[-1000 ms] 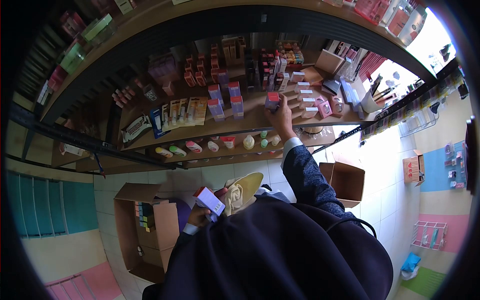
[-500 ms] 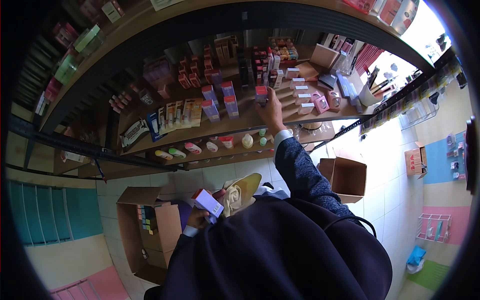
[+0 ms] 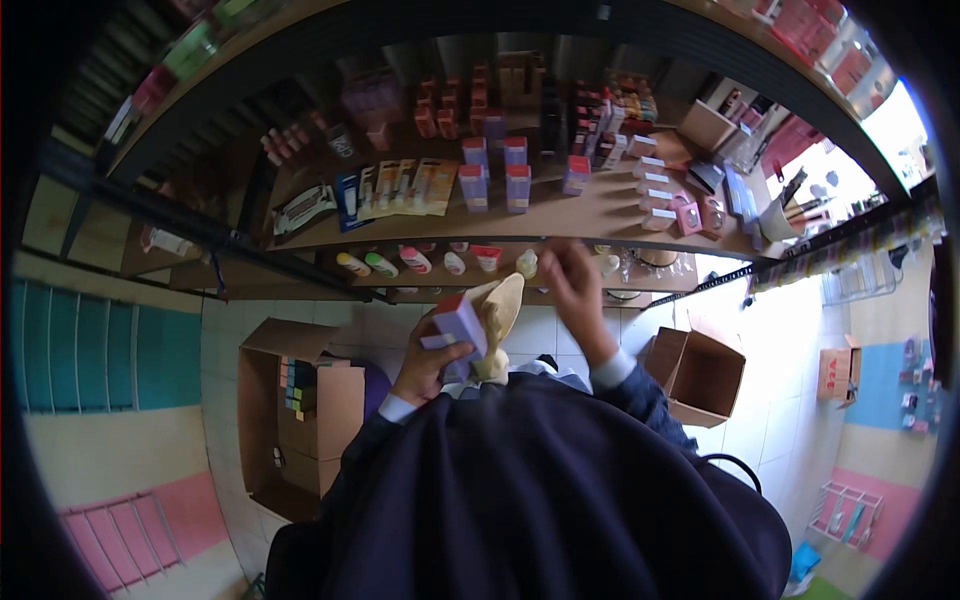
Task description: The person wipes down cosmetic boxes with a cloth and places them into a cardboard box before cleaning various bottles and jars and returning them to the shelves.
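My left hand (image 3: 428,362) is closed around purple boxes with red tops (image 3: 458,322), held low in front of my body; at least two seem to be there. My right hand (image 3: 577,296) hovers in front of the shelf edge, its fingers bent and smeared by motion. On the shelf (image 3: 400,228), a single purple box with a red top (image 3: 576,176) stands upright, apart from both hands. To its left are several matching purple boxes (image 3: 517,188) in short rows. Beside my left hand is a cream cloth-like item (image 3: 500,310), partly hidden.
Small white-topped boxes (image 3: 657,195) line the shelf's right part; flat packets (image 3: 410,188) lie at left. Bottles (image 3: 413,260) fill the lower shelf. An open carton with small boxes (image 3: 340,430) sits on the floor at left, another open carton (image 3: 697,375) at right.
My right hand has let go of the purple box on the shelf and drawn back toward my body. My left hand has lifted its boxes slightly toward the shelf. The view has shifted.
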A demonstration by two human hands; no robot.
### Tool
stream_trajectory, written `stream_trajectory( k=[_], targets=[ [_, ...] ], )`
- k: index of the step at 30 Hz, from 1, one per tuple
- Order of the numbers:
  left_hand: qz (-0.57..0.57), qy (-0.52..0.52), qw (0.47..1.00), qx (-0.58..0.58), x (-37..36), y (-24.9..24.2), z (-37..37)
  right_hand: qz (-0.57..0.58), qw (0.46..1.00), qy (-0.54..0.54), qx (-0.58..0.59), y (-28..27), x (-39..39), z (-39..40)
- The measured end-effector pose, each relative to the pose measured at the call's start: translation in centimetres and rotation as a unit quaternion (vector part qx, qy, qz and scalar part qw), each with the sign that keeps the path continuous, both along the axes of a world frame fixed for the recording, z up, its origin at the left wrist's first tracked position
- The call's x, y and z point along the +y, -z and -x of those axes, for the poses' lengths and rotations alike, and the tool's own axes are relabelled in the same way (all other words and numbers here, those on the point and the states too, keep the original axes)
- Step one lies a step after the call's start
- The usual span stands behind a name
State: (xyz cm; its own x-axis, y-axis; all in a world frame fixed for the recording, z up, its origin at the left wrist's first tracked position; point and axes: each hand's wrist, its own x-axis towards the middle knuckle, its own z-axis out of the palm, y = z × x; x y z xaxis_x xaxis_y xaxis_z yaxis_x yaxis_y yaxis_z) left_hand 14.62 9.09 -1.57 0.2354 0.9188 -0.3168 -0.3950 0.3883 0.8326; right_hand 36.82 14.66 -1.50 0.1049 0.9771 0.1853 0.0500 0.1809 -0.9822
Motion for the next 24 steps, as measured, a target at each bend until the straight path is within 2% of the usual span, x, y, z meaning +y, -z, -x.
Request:
stream_trajectory(
  k=[1,3,5,7,8,10,12,16,18,19,24],
  targets=[
    [-0.002,-0.006,1.000,-0.001,0.4,-0.8,-0.6,0.006,0.996,-0.076,-0.045,-0.6,-1.6,0.7],
    [-0.040,0.013,0.996,0.080,0.9,-1.5,-1.5,-0.046,0.986,-0.123,-0.102,-4.0,-3.7,2.9],
    [-0.077,0.000,0.995,0.067,1.0,-0.7,-1.9,-0.035,0.988,-0.107,-0.106,-2.8,-4.6,4.2],
    [-0.165,0.016,0.971,0.171,1.0,-1.1,-2.0,-0.020,0.990,-0.092,-0.107,-2.1,-5.0,4.3],
    [-0.162,0.017,0.972,0.170,0.9,-1.3,-2.1,-0.007,0.989,-0.118,-0.090,-2.0,-5.1,4.0],
    [-0.255,0.005,0.934,0.251,0.8,-1.4,-2.2,0.012,0.987,-0.145,-0.072,-1.6,-5.4,3.8],
    [-0.271,0.000,0.927,0.260,0.6,-1.2,-2.1,-0.037,0.991,-0.120,-0.037,-1.2,-5.4,4.0],
    [-0.345,-0.032,0.890,0.296,0.7,-1.3,-2.1,-0.050,0.989,-0.134,-0.028,-1.4,-5.3,4.1],
    [-0.368,-0.028,0.873,0.320,0.7,-2.3,-2.1,-0.048,0.989,-0.140,0.015,-1.1,-5.4,4.4],
    [-0.391,-0.024,0.854,0.343,0.8,-2.7,-2.1,-0.046,0.989,-0.143,0.015,-1.3,-5.5,4.4],
    [-0.392,-0.031,0.838,0.379,0.7,-2.2,-2.1,-0.061,0.992,-0.105,-0.020,-1.5,-5.5,4.8]
  ],
)
